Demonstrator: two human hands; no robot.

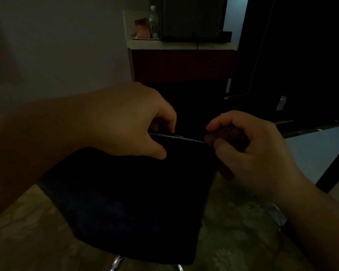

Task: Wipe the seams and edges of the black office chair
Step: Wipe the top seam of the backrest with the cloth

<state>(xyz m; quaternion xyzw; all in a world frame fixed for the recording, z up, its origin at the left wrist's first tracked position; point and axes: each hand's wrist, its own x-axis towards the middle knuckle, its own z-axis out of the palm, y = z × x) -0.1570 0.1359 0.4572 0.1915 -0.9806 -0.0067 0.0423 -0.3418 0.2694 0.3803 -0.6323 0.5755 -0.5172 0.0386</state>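
Chair [133,202] fills the lower middle of your view, black and hard to read in the dim light, its back rising toward you and its stitched top edge running between your two hands. Your left hand [129,122] grips that top edge near its left end: fingers curled over the far side, thumb pressed flat against the near face just below the seam. Your right hand [250,151] sits at the right corner of the same edge, fingers and thumb bunched round a dark reddish cloth [226,137]; the cloth's front touches the end of the pale stitch line, and a strip of it hangs down beside the chair's right edge. Chrome legs [116,262] of the base show under the bottom edge of the chair, above a mottled beige floor [27,231]. Farther back stands a counter [182,45] against the wall, with a clear bottle [153,22] and an orange packet [143,29] at its left end beside a dark screen [192,16].
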